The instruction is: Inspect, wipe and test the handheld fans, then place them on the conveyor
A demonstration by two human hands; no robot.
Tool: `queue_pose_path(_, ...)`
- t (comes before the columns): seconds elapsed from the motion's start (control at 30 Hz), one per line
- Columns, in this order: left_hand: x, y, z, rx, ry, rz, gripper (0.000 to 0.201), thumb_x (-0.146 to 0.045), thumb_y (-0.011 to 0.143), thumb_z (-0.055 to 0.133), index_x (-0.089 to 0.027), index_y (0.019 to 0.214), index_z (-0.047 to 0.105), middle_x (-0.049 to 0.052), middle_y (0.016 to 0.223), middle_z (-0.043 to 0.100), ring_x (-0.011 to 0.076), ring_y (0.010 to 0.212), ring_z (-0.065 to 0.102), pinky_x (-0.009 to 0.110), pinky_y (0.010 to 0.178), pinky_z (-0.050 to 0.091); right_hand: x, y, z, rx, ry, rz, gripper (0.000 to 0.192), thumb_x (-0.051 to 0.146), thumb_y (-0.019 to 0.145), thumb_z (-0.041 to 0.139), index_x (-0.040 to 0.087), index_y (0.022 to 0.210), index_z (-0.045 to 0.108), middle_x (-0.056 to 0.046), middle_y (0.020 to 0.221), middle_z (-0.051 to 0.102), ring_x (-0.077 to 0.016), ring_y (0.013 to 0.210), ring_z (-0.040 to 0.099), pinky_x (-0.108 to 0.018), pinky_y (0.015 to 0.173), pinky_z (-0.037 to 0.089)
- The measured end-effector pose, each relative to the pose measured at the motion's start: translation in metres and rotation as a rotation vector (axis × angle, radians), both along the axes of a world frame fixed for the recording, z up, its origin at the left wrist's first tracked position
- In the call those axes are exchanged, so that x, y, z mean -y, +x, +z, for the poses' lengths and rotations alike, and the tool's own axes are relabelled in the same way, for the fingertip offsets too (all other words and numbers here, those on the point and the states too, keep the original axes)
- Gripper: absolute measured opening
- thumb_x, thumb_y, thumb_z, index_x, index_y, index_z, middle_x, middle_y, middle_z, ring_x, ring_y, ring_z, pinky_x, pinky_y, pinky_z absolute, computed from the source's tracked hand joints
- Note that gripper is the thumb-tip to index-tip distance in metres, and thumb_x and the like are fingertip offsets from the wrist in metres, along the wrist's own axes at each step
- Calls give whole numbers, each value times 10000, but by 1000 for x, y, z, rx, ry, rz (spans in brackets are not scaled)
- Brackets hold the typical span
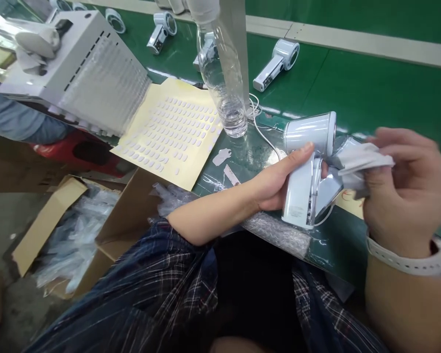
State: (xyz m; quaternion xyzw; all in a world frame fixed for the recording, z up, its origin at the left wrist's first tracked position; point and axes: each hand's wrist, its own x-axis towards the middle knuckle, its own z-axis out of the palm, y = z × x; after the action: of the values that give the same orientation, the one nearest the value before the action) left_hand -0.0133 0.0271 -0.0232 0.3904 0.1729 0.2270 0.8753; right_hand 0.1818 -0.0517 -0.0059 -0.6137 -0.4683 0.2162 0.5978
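My left hand [275, 184] grips a white handheld fan-like device [304, 166] by its handle, its round head pointing up and left, just above the near edge of the green table. My right hand [407, 191], with a white watch band on the wrist, pinches a pale grey cloth [356, 164] that touches the device's chrome side. The right hand is blurred.
A clear plastic bottle [224, 78] stands behind the device. A yellow sheet of small white stickers [172, 132] lies left of it, beside a white machine [81, 68]. More white devices [275, 63] lie on the green belt [371, 88]. An open cardboard box [81, 230] of plastic bags sits below left.
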Motion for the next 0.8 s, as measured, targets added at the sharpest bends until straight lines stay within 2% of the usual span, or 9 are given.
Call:
queue_pose_path(0.07,3,0,1,5,-46,-26,707,-912,973,534,-214,938,638,66,827,734,256,813,767,441,777,684,-6,-7,-7,-1,10,120,429,502,1004,834,407,1405,716,-88,1484,699,-323,1405,660,-572,1191,515)
queue_pose_path(0.13,6,0,0,3,-81,-29,655,-868,973,592,-216,933,634,61,823,718,259,834,759,439,794,673,-10,-10,-10,3,-53,172,611,600,999,814,409,1555,647,-105,1467,726,-329,1349,696,-563,1131,551)
queue_pose_path(0.3,8,3,-1,7,-37,48,637,-854,963,618,-219,996,652,51,859,710,230,818,739,447,832,674,-12,-6,0,147,-160,45,479,565,972,806,319,1383,787,-103,1390,749,-321,1216,713,-561,1129,552)
queue_pose_path(0.47,8,1,-2,-13,-45,37,654,-863,935,661,-209,938,642,63,831,713,228,821,748,420,813,678,-5,3,4,148,-216,245,722,453,806,909,360,1503,747,-79,1454,740,-338,1261,711,-564,1135,556)
queue_pose_path(0.53,9,2,-3,-22,-43,29,638,-841,901,725,-209,933,639,54,826,714,221,811,745,412,807,676,-6,-2,0,156,-203,158,625,489,863,873,327,1459,775,-93,1417,760,-323,1205,730,-548,1099,577)
queue_pose_path(0.6,10,2,-2,-31,-25,52,621,-820,881,758,-213,932,635,40,822,710,214,797,737,407,797,674,-10,-9,-5,203,-134,12,456,549,1012,730,267,1362,809,-118,1326,785,-313,1168,740,-549,1089,585)
queue_pose_path(0.67,11,1,-1,-60,0,86,617,-820,888,741,-214,934,636,35,818,704,211,788,732,394,782,667,-13,-8,-9,300,-57,-31,493,608,1109,572,236,1323,814,-132,1250,791,-315,1150,752,-568,1071,604)
queue_pose_path(0.73,10,0,1,-95,7,86,624,-831,902,700,-211,941,646,35,810,689,216,786,735,400,788,665,-12,3,-12,385,-40,103,584,678,1105,566,270,1480,749,-126,1325,775,-331,1198,762,-593,1061,628)
queue_pose_path(0.8,7,-1,1,-109,-11,44,624,-828,896,697,-207,928,650,36,798,672,217,775,733,418,807,666,-7,17,-13,430,-86,272,730,732,1040,674,366,1667,597,-105,1437,742,-353,1283,751,-628,1086,632)
